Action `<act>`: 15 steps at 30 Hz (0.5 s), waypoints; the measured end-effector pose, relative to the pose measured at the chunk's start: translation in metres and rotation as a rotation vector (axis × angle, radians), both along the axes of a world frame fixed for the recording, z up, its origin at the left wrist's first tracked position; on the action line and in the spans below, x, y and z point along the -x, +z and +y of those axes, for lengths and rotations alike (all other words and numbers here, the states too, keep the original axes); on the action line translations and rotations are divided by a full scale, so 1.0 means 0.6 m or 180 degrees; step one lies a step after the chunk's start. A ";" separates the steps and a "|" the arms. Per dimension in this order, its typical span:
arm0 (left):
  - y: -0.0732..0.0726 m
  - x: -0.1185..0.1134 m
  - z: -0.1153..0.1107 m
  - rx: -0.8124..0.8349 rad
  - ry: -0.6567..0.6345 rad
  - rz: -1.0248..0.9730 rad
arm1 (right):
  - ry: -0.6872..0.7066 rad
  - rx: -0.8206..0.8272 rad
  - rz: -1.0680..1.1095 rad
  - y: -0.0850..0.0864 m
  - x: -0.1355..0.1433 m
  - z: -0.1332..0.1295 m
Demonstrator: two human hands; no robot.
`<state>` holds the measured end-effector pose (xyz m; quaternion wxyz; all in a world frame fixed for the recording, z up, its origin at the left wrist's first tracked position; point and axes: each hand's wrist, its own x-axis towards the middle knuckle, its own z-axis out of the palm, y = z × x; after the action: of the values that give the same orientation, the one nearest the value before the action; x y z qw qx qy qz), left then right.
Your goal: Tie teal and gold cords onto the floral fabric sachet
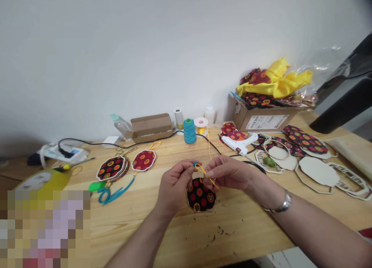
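My left hand (178, 180) pinches a small blue piece (195, 164) between thumb and fingers; its kind is too small to tell. A loop of yellow cord (200, 167) rises from that piece. My right hand (229, 173) grips the cord between thumb and fingers, and a loose end sticks out below them. More cord runs back to a white spool (201, 122). Beneath both hands, a black fabric-covered disc (201, 198) with red and orange flower prints lies on the wooden table (139, 229), its top partly hidden by my fingers.
Patterned pieces with pale rims (112, 168) and blue tassel thread (116, 194) lie left. A blue thread cone (190, 131) stands behind my hands. A glue gun (240, 144), cut-out frames (318, 171) and a fabric-filled cardboard box (263, 118) occupy the right. A black cable crosses the back.
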<state>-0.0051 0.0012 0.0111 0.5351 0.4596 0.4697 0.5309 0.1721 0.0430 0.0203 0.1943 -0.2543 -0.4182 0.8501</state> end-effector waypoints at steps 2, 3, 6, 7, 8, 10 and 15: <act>0.002 0.001 0.000 -0.0104 -0.0035 0.0163 | 0.0087 -0.0026 0.0004 0.001 -0.002 0.000; 0.003 0.002 0.000 -0.0162 -0.0064 0.0232 | 0.0122 -0.0034 0.0009 0.001 -0.002 0.000; 0.004 0.005 0.001 -0.0297 -0.0162 0.0390 | 0.0168 -0.0038 0.0050 0.003 -0.004 0.000; 0.004 0.005 0.001 -0.0326 -0.0197 0.0435 | 0.0191 -0.0044 0.0087 0.003 -0.004 0.001; 0.004 0.006 0.001 -0.0349 -0.0244 0.0479 | 0.0229 -0.0051 0.0131 0.003 -0.004 0.001; 0.006 0.007 0.000 -0.0374 -0.0365 0.0560 | 0.0296 -0.0062 0.0219 0.001 -0.004 0.002; 0.008 0.009 -0.003 -0.0393 -0.0589 0.0661 | 0.0229 -0.0096 0.0241 -0.006 -0.005 0.005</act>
<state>-0.0103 -0.0005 0.0158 0.5010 0.5854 0.4447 0.4567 0.1749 0.0458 0.0169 0.1831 -0.2038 -0.4323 0.8591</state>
